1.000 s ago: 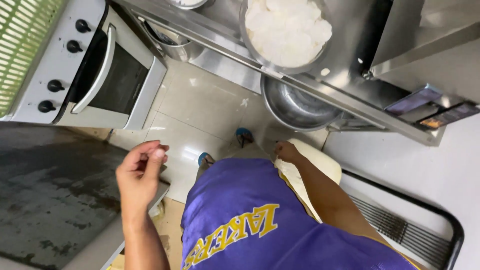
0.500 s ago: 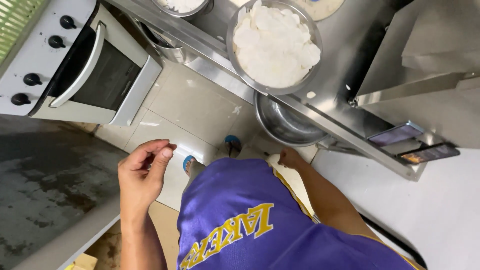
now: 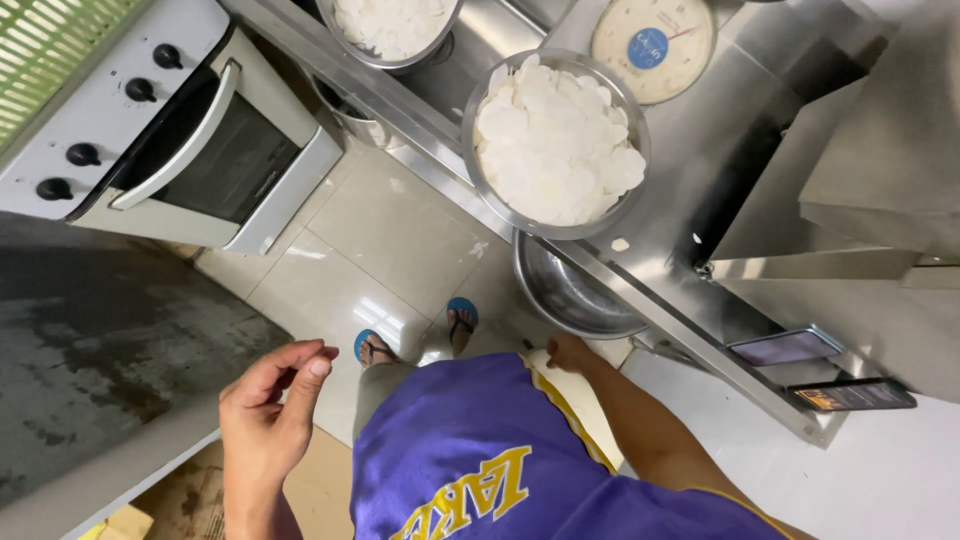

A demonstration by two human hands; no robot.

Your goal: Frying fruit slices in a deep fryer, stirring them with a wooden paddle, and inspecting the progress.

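Steel counter (image 3: pixel 700 150) bearing chip-filled bowl (image 3: pixel 556 142); below it, left hand (image 3: pixel 268 420) loosely curled, empty; right hand (image 3: pixel 570 352) closed, grip unclear.

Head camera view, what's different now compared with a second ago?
The view has tipped up along the steel counter, bringing in the dial scale and a second bowl. The left hand stays raised and empty; the right hand stays low by the lower bowl. Nothing taken or released.

Shiny steel bowl (image 3: pixel 575 290), brushed metal counter (image 3: pixel 700 150), glossy floor tiles (image 3: pixel 400 240).
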